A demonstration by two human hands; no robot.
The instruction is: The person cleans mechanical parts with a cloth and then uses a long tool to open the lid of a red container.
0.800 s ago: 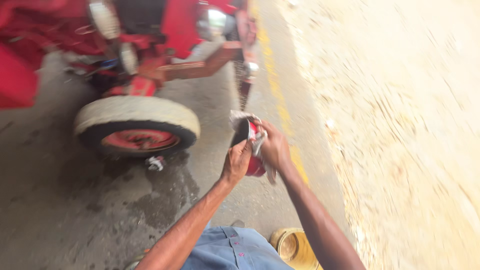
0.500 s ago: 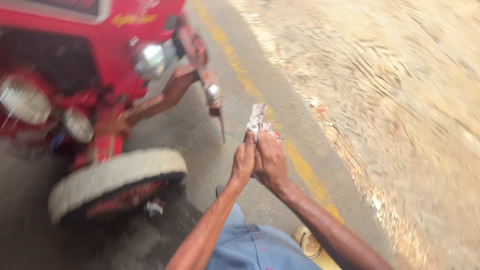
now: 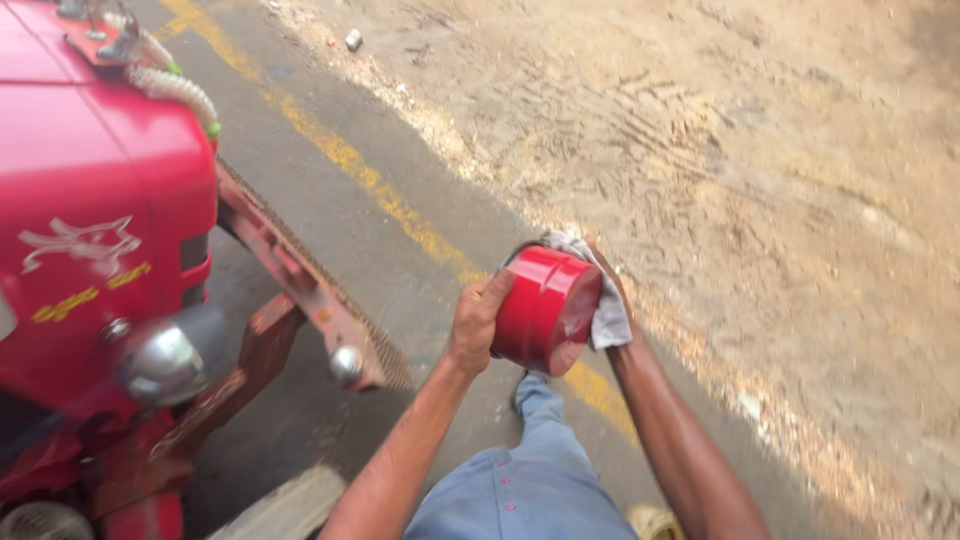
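The ground was grey paved road (image 3: 330, 200) running from about eleven o'clock down toward five, with a worn yellow line (image 3: 370, 185) painted along its edge; beyond that line, from twelve round to four o'clock, lay bare sandy dirt (image 3: 760, 170) marked with tyre tracks, and a small pale bit of litter (image 3: 353, 40) sat near the top at twelve. At nine o'clock stood a red vehicle (image 3: 90, 220), its bonnet filling the left side; a round chrome headlamp (image 3: 165, 365) showed low on it at eight o'clock, a ribbed pale hose (image 3: 175, 90) curved over its top at ten, and a rusty red bumper bar (image 3: 300, 285) slanted out from it toward the centre.

Near the middle I held a red cylindrical can (image 3: 545, 308) tilted on its side, its flat end facing down toward me; my left hand (image 3: 478, 320) gripped its near side at about nine o'clock of the can, fingers curled over the rim, closed firmly on it; my right hand (image 3: 608, 290) was mostly hidden behind the can at three o'clock, pressing a grey rag (image 3: 600, 300) against its far wall, so I could not tell exactly how the fingers lay, only that they were wrapped on the cloth; my blue trousers (image 3: 530, 480) showed at six o'clock below my forearms.
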